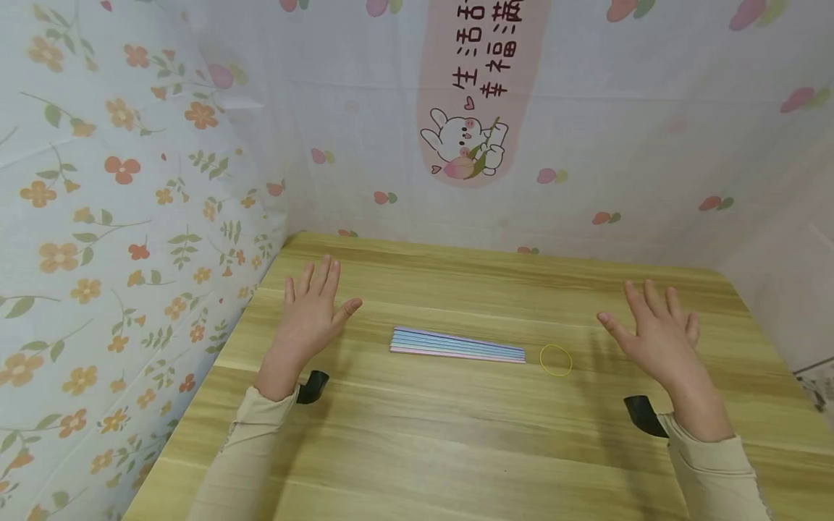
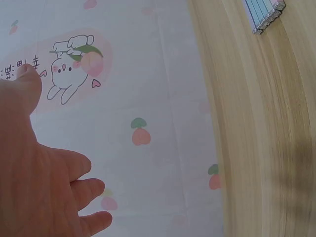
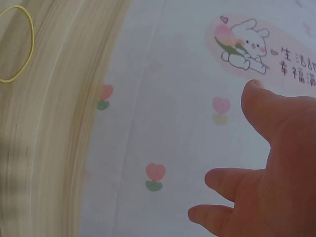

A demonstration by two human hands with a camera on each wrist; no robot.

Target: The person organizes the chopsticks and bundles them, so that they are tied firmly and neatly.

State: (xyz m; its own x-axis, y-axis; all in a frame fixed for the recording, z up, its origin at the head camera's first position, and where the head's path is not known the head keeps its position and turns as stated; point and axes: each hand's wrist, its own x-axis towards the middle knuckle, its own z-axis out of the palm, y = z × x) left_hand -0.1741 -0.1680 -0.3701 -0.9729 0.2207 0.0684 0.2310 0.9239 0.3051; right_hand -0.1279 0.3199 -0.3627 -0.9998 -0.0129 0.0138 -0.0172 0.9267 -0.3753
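Observation:
A row of thin, straight pastel sticks (image 1: pixel 456 345) in blue, lilac and pink lies side by side on the wooden table; their silvery-grey ends (image 2: pixel 270 19) show at the top of the left wrist view. Just right of the row is a thin yellow rubber band (image 1: pixel 556 360), forming a loop, also partly seen at the edge of the right wrist view. My left hand (image 1: pixel 309 318) is held over the table left of the sticks, fingers spread and holding nothing. On the far side of the rubber band, my right hand (image 1: pixel 661 340) is likewise raised with spread fingers and holds nothing.
The wood-grain table (image 1: pixel 417 434) meets a white cloth (image 1: pixel 365 108) with a rabbit print along its back edge. Another cloth (image 1: pixel 143 217), patterned with flowers, hangs along the left side. Dark curved pieces (image 1: pixel 314 387) stick out at both sleeve cuffs.

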